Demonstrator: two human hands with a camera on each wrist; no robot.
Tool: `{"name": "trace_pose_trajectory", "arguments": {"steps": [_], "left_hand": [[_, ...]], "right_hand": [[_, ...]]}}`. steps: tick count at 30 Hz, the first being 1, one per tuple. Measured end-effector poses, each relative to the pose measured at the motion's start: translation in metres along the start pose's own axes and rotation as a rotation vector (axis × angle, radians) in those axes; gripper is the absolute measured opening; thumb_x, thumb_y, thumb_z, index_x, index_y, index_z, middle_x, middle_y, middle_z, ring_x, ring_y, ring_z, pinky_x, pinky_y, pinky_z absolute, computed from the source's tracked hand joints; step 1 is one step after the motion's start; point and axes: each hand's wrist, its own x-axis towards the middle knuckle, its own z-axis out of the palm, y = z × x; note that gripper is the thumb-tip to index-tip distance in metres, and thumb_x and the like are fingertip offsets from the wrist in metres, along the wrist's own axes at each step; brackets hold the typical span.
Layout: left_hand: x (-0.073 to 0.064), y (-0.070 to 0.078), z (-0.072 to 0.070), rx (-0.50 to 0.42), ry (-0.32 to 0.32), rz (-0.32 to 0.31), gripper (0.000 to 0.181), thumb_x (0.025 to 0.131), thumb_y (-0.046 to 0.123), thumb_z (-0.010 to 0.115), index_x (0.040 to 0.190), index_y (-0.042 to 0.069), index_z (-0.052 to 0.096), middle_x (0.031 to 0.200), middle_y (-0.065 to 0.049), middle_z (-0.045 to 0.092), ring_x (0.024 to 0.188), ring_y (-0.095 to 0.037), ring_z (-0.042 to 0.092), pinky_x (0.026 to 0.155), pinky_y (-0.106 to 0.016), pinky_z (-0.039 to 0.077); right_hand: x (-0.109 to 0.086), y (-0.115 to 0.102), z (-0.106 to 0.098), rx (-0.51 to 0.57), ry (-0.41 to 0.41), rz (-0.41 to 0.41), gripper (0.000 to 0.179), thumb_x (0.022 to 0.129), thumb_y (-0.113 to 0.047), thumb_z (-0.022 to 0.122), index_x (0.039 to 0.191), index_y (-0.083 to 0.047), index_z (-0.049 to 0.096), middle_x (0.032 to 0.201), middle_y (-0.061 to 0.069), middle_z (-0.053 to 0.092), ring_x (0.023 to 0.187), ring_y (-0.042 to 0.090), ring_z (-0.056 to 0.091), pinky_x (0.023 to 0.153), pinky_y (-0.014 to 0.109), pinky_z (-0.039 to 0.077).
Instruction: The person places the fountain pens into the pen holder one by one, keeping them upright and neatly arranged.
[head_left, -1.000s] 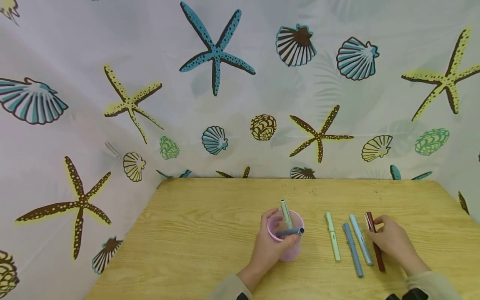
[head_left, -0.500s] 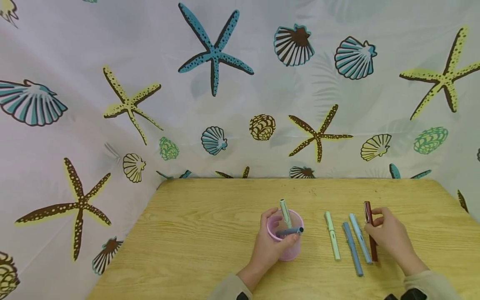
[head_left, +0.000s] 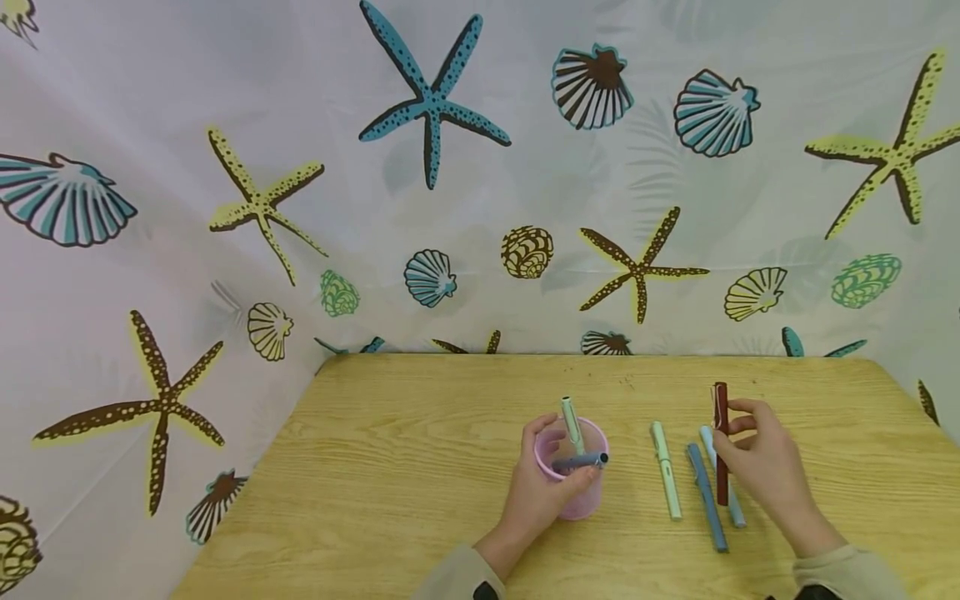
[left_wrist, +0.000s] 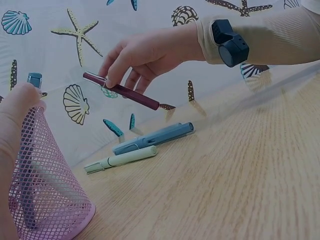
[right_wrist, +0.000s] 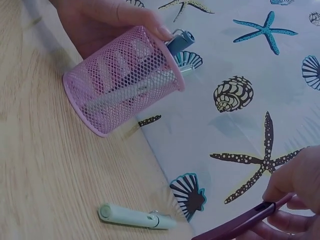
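My left hand (head_left: 536,492) wraps round a pink mesh pen cup (right_wrist: 120,85) that stands on the table. Inside lean a pale green pen (head_left: 572,423) and a dark blue pen (head_left: 581,462), their ends above the rim. My right hand (head_left: 765,462) pinches a dark red pen (left_wrist: 132,96) between thumb and fingers, raised off the table as the left wrist view shows. Below it lie a blue pen (head_left: 707,500) and a light blue pen (head_left: 735,504), the latter partly hidden by the red one. Between these and the cup lies another pale green pen (head_left: 666,473).
The wooden table (head_left: 390,467) extends left and right of the hands. A white cloth (head_left: 480,183) printed with starfish and shells hangs behind the table and along its sides.
My right hand has lifted the dark red pen from the table and carried it left, over the light blue pen. The left hand and the cup have stayed in place.
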Motion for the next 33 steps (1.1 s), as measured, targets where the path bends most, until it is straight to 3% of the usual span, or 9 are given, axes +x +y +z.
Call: {"name": "trace_pose_trajectory", "arguments": {"steps": [6,16,25,33], "left_hand": [[0.0,0.0,0.0,0.001,-0.012,-0.006,0.075,0.075,0.02,0.075,0.136,0.015,0.031,0.127,-0.013,0.048,0.119,-0.033,0.044,0.092,-0.05,0.042],[0.0,0.0,0.0,-0.001,-0.006,-0.012,0.075,0.075,0.02,0.076,0.135,0.018,0.032,0.126,-0.011,0.049,0.12,-0.031,0.044,0.092,-0.05,0.042],[0.0,-0.001,0.0,-0.017,-0.006,-0.01,0.075,0.075,0.02,0.075,0.136,0.019,0.032,0.127,-0.011,0.049,0.12,-0.031,0.044,0.092,-0.05,0.042],[0.0,-0.001,0.0,-0.037,-0.008,-0.006,0.074,0.075,0.018,0.075,0.135,0.018,0.032,0.127,-0.012,0.048,0.12,-0.038,0.043,0.091,-0.051,0.042]], "right_hand": [[-0.005,-0.011,0.009,0.007,0.048,-0.119,0.042,0.087,-0.009,0.062,0.125,0.0,0.047,0.093,0.013,0.057,0.072,0.02,0.061,0.05,0.027,0.049],[-0.005,-0.027,0.02,0.137,0.095,-0.202,0.042,0.085,-0.003,0.062,0.124,-0.002,0.046,0.096,0.008,0.053,0.075,0.002,0.057,0.058,0.021,0.05],[-0.004,-0.042,0.03,0.264,0.09,-0.29,0.043,0.084,0.002,0.062,0.123,-0.002,0.045,0.099,0.007,0.054,0.078,0.005,0.057,0.061,0.02,0.05],[-0.004,-0.055,0.037,0.384,0.113,-0.329,0.044,0.082,0.01,0.061,0.122,0.0,0.045,0.1,0.008,0.056,0.08,0.008,0.058,0.062,0.02,0.05]]}}
